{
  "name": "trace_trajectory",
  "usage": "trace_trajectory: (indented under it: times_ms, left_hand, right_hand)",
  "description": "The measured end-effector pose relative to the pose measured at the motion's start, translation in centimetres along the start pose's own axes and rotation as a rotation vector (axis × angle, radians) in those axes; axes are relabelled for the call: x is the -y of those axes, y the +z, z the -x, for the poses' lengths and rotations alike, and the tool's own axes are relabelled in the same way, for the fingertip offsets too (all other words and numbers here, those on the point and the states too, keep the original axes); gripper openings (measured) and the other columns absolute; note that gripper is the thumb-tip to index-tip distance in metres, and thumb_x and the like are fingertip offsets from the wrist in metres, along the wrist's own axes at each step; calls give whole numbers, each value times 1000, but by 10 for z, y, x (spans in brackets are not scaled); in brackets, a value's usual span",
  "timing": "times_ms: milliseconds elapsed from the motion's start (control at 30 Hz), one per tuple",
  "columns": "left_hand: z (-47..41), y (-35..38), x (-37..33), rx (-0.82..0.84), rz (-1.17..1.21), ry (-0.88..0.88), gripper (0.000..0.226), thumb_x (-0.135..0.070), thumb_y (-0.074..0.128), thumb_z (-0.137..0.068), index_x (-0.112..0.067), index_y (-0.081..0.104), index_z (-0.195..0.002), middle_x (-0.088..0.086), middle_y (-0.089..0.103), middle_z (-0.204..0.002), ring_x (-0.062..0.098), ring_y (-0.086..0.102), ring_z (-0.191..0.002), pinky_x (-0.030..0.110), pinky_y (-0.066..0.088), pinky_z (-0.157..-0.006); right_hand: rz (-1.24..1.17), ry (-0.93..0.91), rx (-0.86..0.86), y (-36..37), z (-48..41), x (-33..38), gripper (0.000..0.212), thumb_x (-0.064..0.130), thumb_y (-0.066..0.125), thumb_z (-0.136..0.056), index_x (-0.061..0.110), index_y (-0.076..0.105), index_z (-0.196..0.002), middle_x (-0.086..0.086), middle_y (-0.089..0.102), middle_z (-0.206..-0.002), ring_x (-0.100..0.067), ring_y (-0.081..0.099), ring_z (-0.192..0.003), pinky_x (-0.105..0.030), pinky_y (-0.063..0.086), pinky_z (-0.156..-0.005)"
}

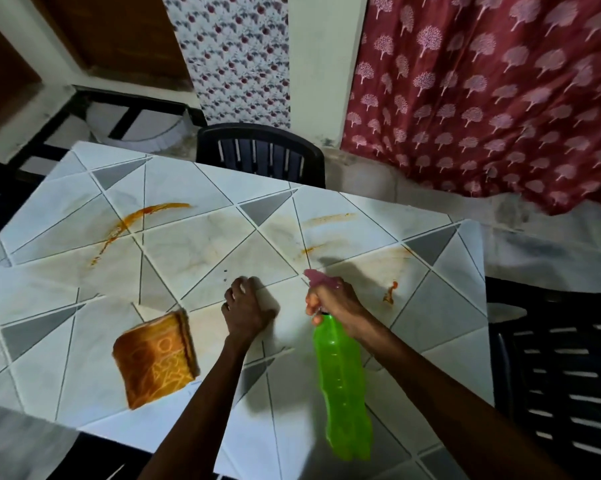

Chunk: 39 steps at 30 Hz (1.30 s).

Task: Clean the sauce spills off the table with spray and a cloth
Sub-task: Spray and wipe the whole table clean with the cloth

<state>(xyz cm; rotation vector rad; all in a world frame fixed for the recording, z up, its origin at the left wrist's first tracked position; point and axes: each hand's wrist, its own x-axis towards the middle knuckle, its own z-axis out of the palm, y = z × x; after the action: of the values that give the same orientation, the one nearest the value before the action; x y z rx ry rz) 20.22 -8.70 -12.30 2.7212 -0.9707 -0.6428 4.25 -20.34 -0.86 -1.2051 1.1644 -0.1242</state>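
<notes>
Green spray bottle (340, 382) blurred — right hand (333, 303) half-hides pink trigger (321, 278).

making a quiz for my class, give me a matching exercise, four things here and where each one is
1 spray bottle
2 cloth
3 far chair
4 long sauce streak

a far-left part of the table
b in the right hand
c beyond the table's far edge
d folded, beside the left hand

Pairs: 1-b, 2-d, 3-c, 4-a
</notes>
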Motion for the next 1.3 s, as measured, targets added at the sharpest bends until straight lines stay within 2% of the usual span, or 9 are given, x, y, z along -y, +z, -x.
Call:
trace_trajectory:
  times_ms: [133, 267, 567, 667, 767, 867, 1033, 1167, 1300]
  left_hand:
    - [12, 10, -7, -23, 16, 30, 98, -51, 81, -66, -16, 34, -145, 9, 29, -149, 35, 33, -132, 50, 39, -101]
    - [30, 28, -35, 19, -5, 119, 101, -54, 81, -65, -15, 34, -145, 8, 29, -150, 35, 32, -134, 50, 38, -102]
    - [95, 63, -109, 92, -59, 306, 94, -51, 78, -69, -16, 33, -145, 9, 31, -149, 35, 34, -134, 49, 38, -103]
    - [115, 77, -123, 122, -80, 321, 99, -54, 79, -69, -14, 32, -146, 7, 30, -150, 33, 34, -134, 48, 38, -103]
    - [136, 86, -133, 108, -99, 311, 98, -52, 79, -69, -12, 33, -146, 8, 31, -149, 34, 35, -133, 48, 39, -102]
    - [153, 88, -134, 72, -96, 297, 93, -52, 78, -70, -11, 36, -143, 11, 36, -144, 36, 40, -128, 47, 41, -98]
    - [175, 86, -106, 66, -52, 173, 95, -51, 78, -72, -11, 32, -145, 11, 34, -146, 35, 35, -133, 49, 39, -101]
    - [191, 79, -67, 17, -46, 33, 93, -53, 76, -75, -10, 33, -145, 14, 31, -149, 37, 33, -135, 50, 38, -103]
    - [202, 67, -18, -23, 6, -87, 85, -48, 72, -80, -7, 35, -144, 16, 31, -148, 39, 34, -132, 50, 38, -102]
  right_hand:
    - [-90, 7, -79, -44, 24, -31, 20, 7, 58, -86, 16, 72, -76, -14, 71, -77, -26, 66, -71, -30, 51, -50]
    - [-194, 51, -209, -97, 59, -60, 20, 28, 68, -80, 9, 72, -76, -20, 62, -66, -28, 59, -58, -31, 47, -49]
    - [-526, 54, -521, -200, 125, -130, 23, 0, 47, -95, 19, 60, -92, -12, 48, -68, -19, 56, -49, -22, 38, -41]
    - [-562, 121, -579, -221, 146, -153, 35, -10, 48, -80, -1, 64, -110, -11, 51, -64, -23, 51, -56, -19, 35, -38]
    - [-504, 193, -547, -235, 166, -174, 56, -10, 47, -74, -24, 45, -127, -13, 47, -57, -22, 45, -54, -20, 34, -36]
    - [-524, 153, -505, -235, 178, -185, 52, -15, 41, -87, 1, 58, -133, -14, 53, -70, -26, 55, -60, -21, 38, -35]
    - [-405, 96, -300, -204, 178, -181, 47, -10, 46, -86, 7, 66, -124, -21, 54, -74, -18, 55, -43, -22, 39, -43]
    - [-280, 58, -130, -166, 174, -160, 56, 10, 56, -61, 15, 71, -115, -8, 70, -77, -23, 71, -72, -29, 49, -51]
    - [-178, 23, -37, -114, 173, -137, 38, 22, 56, -62, 8, 75, -92, -10, 65, -67, -30, 65, -66, -35, 50, -55]
